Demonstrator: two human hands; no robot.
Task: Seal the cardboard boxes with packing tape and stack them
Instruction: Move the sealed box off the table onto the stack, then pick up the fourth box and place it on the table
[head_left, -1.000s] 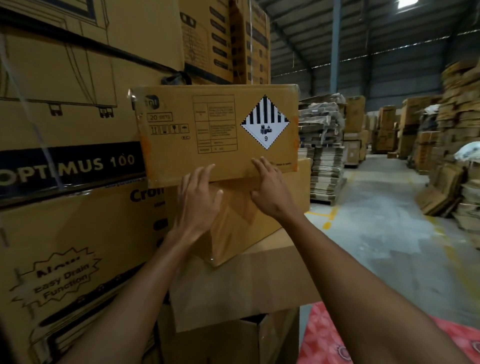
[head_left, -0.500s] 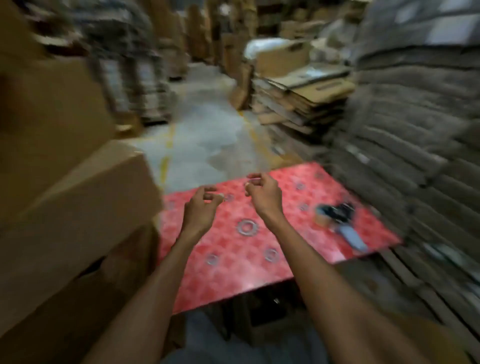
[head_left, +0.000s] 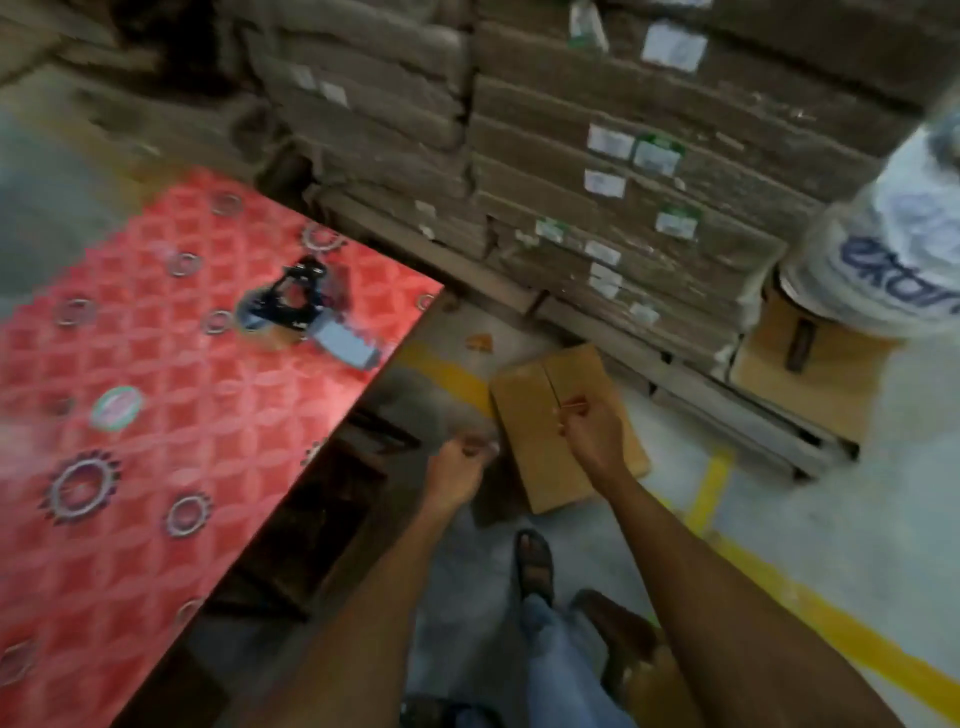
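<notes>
With our left hand (head_left: 460, 465) and right hand (head_left: 589, 423) loosely curled and empty above the cardboard box (head_left: 566, 426), we risk its untaped flaps springing open when lifted.

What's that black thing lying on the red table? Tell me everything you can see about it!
It looks like a tape dispenger, but blurry: the tape dispenser has a black frame, a roll at one end and a pale grey flat part pointing toward the table's near edge. It lies on its side on the red patterned table, near the far corner. Nobody's hand touches it.
</notes>
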